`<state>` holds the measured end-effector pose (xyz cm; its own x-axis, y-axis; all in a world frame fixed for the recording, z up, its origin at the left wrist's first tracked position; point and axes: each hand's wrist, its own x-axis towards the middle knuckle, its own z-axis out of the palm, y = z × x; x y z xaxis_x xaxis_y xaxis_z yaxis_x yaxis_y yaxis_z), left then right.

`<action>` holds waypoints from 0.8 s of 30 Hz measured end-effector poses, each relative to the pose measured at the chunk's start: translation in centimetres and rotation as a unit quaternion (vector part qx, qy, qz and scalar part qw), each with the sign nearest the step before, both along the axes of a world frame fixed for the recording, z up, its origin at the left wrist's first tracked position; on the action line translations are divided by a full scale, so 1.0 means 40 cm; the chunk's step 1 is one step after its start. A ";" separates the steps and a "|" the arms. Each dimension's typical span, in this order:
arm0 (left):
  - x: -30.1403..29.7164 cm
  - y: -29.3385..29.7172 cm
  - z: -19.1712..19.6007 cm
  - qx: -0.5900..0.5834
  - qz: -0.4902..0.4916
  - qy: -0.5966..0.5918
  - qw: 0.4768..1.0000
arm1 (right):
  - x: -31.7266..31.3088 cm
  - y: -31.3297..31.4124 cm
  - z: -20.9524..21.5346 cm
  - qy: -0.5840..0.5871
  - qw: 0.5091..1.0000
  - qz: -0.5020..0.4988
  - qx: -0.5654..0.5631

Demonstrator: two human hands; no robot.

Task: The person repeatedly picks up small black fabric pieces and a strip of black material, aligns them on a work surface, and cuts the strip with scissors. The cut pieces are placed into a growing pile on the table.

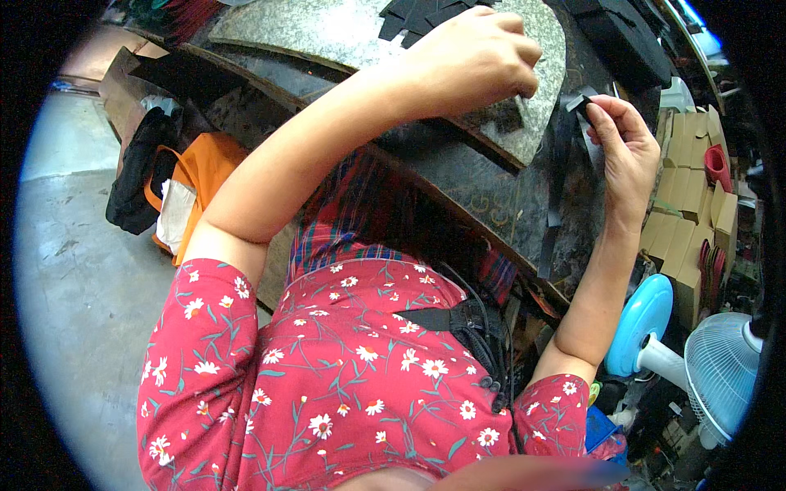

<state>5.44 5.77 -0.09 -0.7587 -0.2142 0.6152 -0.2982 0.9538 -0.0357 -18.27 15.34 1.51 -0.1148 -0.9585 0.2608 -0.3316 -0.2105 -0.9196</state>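
Note:
My left hand (487,65) is closed in a fist above the speckled grey stone slab (327,33). Its fingertips are turned away, so what they hold, if anything, is hidden. To the right of the slab, my right hand (626,147) pinches the end of a black strip (580,104) between thumb and fingers. Other dark strips (554,209) lie below it on the dark tabletop (508,200). Several flat black pieces (422,15) are spread on the slab's far part, beyond my left forearm.
A thick black block-like bundle (618,37) sits at the far right of the table. Cardboard boxes (684,172) are stacked to the right, with a blue and white fan (720,368) nearer me. An orange bag (205,168) and a black bag (139,176) are at left.

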 end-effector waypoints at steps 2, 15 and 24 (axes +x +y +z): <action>0.043 0.041 -0.015 0.014 -0.010 -0.025 1.000 | 0.006 0.003 -0.002 0.059 0.998 -0.005 0.021; 0.062 0.099 -0.076 0.061 0.066 0.150 0.985 | 0.071 -0.004 0.024 0.166 0.982 0.089 0.034; 0.057 0.084 -0.095 0.189 0.057 0.219 0.956 | 0.108 -0.047 0.028 0.197 0.963 0.130 0.127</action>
<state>7.70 9.14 -3.87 -0.4042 -0.5496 0.7312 -0.3088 0.8344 0.4565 -13.96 13.46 2.63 0.1968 -0.9804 -0.0120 -0.6318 -0.1174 -0.7662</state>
